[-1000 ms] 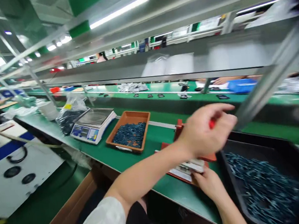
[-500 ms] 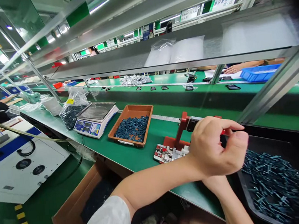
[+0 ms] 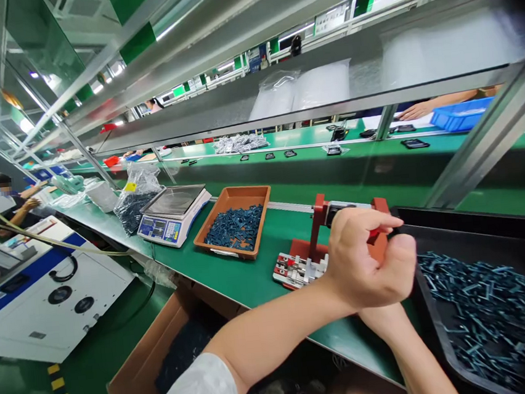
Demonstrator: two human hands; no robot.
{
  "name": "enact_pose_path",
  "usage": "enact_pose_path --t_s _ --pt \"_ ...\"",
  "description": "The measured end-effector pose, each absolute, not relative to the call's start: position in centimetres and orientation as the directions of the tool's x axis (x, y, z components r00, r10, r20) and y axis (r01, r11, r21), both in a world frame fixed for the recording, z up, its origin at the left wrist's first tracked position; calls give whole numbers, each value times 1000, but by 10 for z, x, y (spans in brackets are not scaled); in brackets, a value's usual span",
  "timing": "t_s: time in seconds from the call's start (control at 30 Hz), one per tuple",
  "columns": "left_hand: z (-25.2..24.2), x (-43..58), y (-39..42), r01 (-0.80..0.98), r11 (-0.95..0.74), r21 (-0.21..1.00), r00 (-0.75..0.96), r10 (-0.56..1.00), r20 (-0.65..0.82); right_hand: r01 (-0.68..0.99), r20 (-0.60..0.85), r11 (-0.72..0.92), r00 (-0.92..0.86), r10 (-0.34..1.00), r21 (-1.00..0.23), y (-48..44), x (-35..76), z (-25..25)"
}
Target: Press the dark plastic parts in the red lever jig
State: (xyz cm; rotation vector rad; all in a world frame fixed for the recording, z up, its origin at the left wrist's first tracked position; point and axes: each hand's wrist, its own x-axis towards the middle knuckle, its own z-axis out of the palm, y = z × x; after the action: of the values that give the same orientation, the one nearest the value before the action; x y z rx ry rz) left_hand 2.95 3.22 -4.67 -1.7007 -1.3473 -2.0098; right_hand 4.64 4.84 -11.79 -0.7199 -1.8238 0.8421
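Note:
My left hand [image 3: 366,261] is curled in front of a red-and-silver bench fixture [image 3: 321,228], its fingers wrapped round a bright red handle [image 3: 377,233] that shows between finger and thumb. The fixture has brownish-red uprights, and a silver slide base [image 3: 297,270] sticks out left of my wrist. Beneath and behind the left hand is my right hand [image 3: 385,318]; only its wrist and heel show, and its fingers are hidden. Immediately right of both hands stands a black tray [image 3: 435,329] of small dark blue-green strips [image 3: 486,305].
Left along the green bench are an orange-brown tray [image 3: 267,206] of dark pieces, a weighing scale [image 3: 171,215] and a plastic bag [image 3: 136,193]. A cardboard box [image 3: 136,382] stands below the edge. A metal post [image 3: 475,139] rises behind the black tray. Other people work farther off.
My left hand has moved slightly left and toward the fixture, with the red handle showing more. My right hand stays beneath it. The whole view has shifted a little.

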Motion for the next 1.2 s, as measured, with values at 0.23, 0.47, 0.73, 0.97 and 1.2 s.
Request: enact_pose_path --t_s 0.23,0.47,0.73,0.97,1.2 --pt "-42 23 26 651 -631 421 -275 320 906 191 393 492 -393 831 -849 68 68 -180" --pt "2 -1 29 545 -613 572 -193 572 797 283 403 578 -490 773 -765 73 111 -190" --pt "34 -29 84 399 -400 825 -214 834 508 297 369 548 -488 791 -782 67 104 -183" --pt "-122 -87 21 760 -289 582 -280 662 695 395 396 569 -439 806 -721 49 99 -184" --pt "-215 -124 -1 745 -18 666 -307 878 367 351 393 574 -467 792 -740 53 100 -185"
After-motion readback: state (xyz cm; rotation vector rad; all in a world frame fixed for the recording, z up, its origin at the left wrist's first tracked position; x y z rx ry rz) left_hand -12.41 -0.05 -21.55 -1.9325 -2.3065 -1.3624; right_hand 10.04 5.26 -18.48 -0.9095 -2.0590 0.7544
